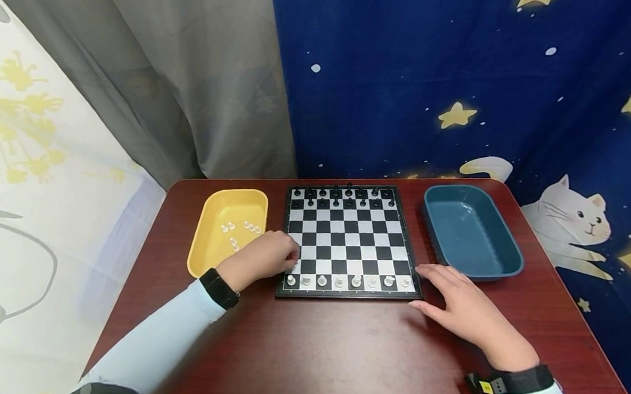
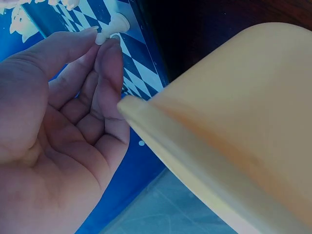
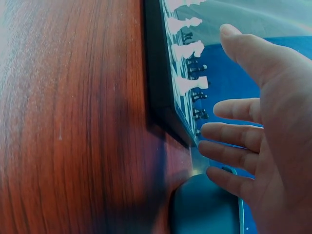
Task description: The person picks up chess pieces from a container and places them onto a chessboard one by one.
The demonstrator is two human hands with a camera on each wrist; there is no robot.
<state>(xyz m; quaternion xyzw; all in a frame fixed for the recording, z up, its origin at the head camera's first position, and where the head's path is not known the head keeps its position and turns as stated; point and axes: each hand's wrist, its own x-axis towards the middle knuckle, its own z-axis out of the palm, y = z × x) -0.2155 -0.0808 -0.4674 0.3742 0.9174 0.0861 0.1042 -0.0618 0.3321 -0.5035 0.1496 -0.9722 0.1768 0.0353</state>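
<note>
The left hand [image 1: 265, 257] pinches a small white plastic chess pawn [image 2: 108, 29] between thumb and forefinger, over the left edge of the black-and-white chequered chessboard [image 1: 347, 240], second row from the near side. Just left of that hand sits the yellow plastic tray [image 1: 210, 251], holding more white pieces. The right hand [image 1: 466, 308] rests flat with fingers spread on the reddish wooden table [image 1: 314, 360], at the board's near right corner, beside the teal plastic tray [image 1: 506, 263].

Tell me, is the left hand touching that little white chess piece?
Touching. The left wrist view shows the left hand pinching the white piece between thumb and fingertip, above the chessboard.
</note>
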